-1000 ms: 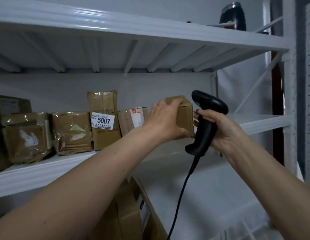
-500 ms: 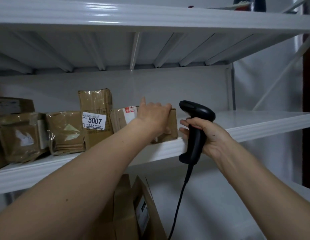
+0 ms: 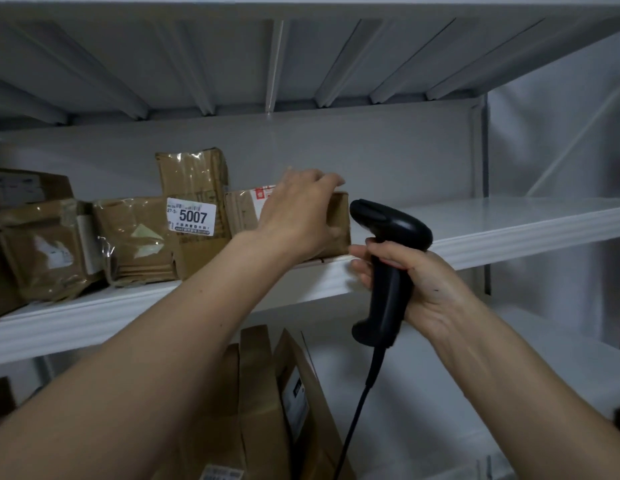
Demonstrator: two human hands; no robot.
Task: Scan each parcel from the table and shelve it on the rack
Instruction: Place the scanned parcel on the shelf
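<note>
A small brown cardboard parcel [image 3: 339, 220] stands on the white rack shelf [image 3: 509, 230], close to its front edge. My left hand [image 3: 298, 213] grips it from the front, with the fingers curled over its top and the thumb on its face, so most of the box is hidden. Just right of it, my right hand [image 3: 429, 285] holds a black barcode scanner [image 3: 388, 271] by the handle, below the shelf edge, its head level with the parcel. The scanner's cable [image 3: 357, 410] hangs down.
On the same shelf to the left stand a tall parcel labelled 5007 [image 3: 194, 188], a red-marked box [image 3: 242, 213] behind my hand, and taped parcels [image 3: 135, 237] [image 3: 41, 247]. Upright flat parcels [image 3: 267, 393] lean on the shelf below. An upper shelf hangs overhead.
My left hand has carried the small parcel from the air onto the shelf and slid it back beside the red-marked box. The scanner hand stays close on the right.
</note>
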